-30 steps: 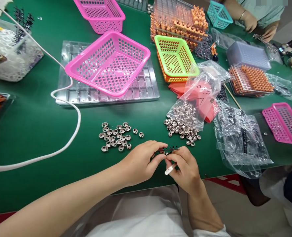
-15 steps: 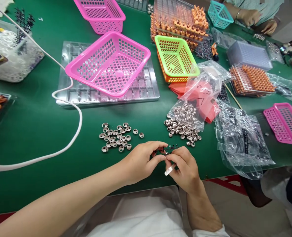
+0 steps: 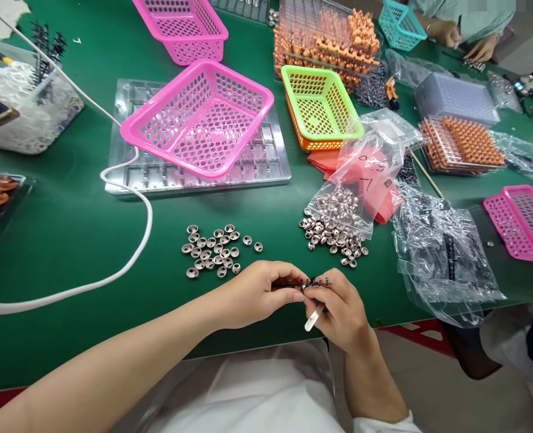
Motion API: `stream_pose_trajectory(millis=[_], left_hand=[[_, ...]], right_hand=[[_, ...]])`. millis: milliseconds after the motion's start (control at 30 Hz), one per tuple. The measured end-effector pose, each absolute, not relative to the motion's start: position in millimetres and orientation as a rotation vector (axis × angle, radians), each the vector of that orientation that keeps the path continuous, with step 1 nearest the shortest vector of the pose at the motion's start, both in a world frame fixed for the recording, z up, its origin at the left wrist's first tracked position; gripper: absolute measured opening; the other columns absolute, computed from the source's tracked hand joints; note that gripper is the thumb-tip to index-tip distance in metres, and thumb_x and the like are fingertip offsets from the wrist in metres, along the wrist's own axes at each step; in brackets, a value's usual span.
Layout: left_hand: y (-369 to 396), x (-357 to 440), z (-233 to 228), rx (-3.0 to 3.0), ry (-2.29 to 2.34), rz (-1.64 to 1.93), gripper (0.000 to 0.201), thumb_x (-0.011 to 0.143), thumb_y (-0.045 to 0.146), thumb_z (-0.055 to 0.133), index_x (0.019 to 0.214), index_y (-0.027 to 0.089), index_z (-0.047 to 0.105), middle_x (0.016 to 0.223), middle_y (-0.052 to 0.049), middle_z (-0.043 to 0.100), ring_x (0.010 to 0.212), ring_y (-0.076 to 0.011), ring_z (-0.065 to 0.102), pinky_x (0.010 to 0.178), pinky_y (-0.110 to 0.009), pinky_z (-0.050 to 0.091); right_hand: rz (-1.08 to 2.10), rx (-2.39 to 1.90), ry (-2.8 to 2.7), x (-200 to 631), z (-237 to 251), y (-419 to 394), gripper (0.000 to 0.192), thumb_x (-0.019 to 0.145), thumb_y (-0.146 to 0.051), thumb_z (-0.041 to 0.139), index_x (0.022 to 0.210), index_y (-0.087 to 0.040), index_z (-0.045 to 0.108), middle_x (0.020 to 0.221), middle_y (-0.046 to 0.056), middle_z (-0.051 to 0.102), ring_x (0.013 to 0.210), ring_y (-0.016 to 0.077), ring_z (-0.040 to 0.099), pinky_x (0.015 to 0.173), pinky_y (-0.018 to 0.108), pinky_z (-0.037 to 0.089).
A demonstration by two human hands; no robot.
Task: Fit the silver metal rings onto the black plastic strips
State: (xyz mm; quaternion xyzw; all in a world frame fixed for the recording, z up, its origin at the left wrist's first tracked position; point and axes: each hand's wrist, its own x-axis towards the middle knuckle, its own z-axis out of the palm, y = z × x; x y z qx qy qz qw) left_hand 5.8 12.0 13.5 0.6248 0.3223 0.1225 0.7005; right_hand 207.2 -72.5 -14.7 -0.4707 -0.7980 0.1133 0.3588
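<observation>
Green mat-covered table point(image 3: 59, 234), crowded with parts and bins; red strip along the near edge, pale floor beyond at right. Left hand point(image 3: 257, 294) and right hand point(image 3: 338, 310) meet just above the near edge, both pinching a small black comb-like strip point(image 3: 309, 281) held level between their fingertips; the right hand also grips a thin white stick point(image 3: 313, 317) that pokes down from its fingers. Just beyond the left hand, a loose cluster of metal cups point(image 3: 214, 249) lies on the mat. To the right, more of the same cups spill from a clear bag point(image 3: 338, 210). Crumpled clear bags point(image 3: 441, 252) with dark parts sit near the right hand's side. Mid-table: a pink basket point(image 3: 198, 117) rests tilted on a clear moulded tray point(image 3: 266, 162); a second pink basket point(image 3: 180, 27) behind it; a green basket point(image 3: 320, 105) nested in an orange one. Racks of orange parts point(image 3: 329, 36) at the far edge and at right point(image 3: 462, 144). A white cable point(image 3: 135, 198) loops across the left side. Clear tub of white rings point(image 3: 27, 102) far left. Another person's hands point(image 3: 464, 42) work at the far right corner beside a teal basket point(image 3: 399, 24).
</observation>
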Motion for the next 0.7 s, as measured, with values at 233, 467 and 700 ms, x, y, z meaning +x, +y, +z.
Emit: stream_pose_trajectory(millis=[233, 467, 700], left_hand=[[12.5, 5.4, 15.9, 1.495, 0.742, 0.267, 0.011, 0.091, 0.021, 0.062, 0.096, 0.017, 0.072, 0.087, -0.001, 0.075, 0.078, -0.0149, 0.068, 0.071, -0.023, 0.053], [7.5, 3.9, 6.2, 1.919, 0.811, 0.456, 0.013, 0.095, 0.015, 0.057, 0.100, 0.016, 0.069, 0.091, -0.005, 0.073, 0.081, -0.0177, 0.066, 0.072, -0.028, 0.052], [-0.5, 4.0, -4.9, 2.358, 0.865, 0.667, 0.018, 0.099, 0.010, 0.047, 0.105, 0.011, 0.063, 0.090, -0.010, 0.071, 0.080, -0.0219, 0.063, 0.075, -0.038, 0.056]], right_hand=[[0.363, -1.184, -2.059, 206.6, -15.0, -71.2, 0.031, 0.086, -0.010, 0.067, 0.113, -0.023, 0.062, 0.094, 0.006, 0.065, 0.080, 0.0181, 0.062, 0.066, 0.033, 0.054], [0.468, -1.246, -1.962, 212.9, -6.6, -78.7, 0.039, 0.091, -0.008, 0.060, 0.126, -0.024, 0.061, 0.098, 0.008, 0.065, 0.087, 0.0200, 0.062, 0.072, 0.036, 0.056], [0.397, -1.284, -1.284, 219.4, -1.3, -79.6, 0.052, 0.104, -0.050, 0.026, 0.102, -0.026, 0.073, 0.106, 0.012, 0.062, 0.097, 0.0260, 0.062, 0.072, 0.044, 0.056]])
